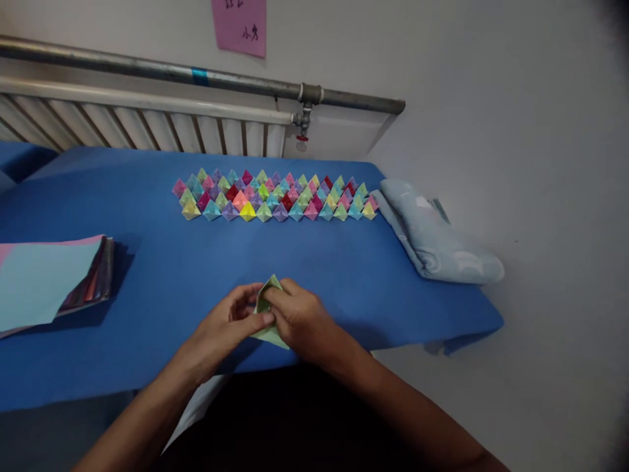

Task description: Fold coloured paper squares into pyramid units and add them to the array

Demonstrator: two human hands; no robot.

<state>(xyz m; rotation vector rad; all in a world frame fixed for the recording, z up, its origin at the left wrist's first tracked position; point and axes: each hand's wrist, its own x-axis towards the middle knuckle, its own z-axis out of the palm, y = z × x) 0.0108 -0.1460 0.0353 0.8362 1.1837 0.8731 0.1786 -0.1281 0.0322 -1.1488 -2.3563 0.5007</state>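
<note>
Both hands hold one light green piece of folded paper (271,334) just above the near edge of the blue-covered table (162,275). My left hand (230,320) grips it from the left, its thumb pressed across the front and its fingers behind. From the right, my right hand (299,318) pinches the paper, with fingertips tucked into its fold. One corner of the sheet points up between the hands and another hangs below. Parts of the folds are hidden by the fingers.
Several rows of small colourful folded paper boats (280,211) stand along the table's far side. A stack of coloured paper (44,282) lies at the left. At the right end rests a folded light blue cloth (432,242). Behind are a radiator (157,128) and a metal pipe (122,65).
</note>
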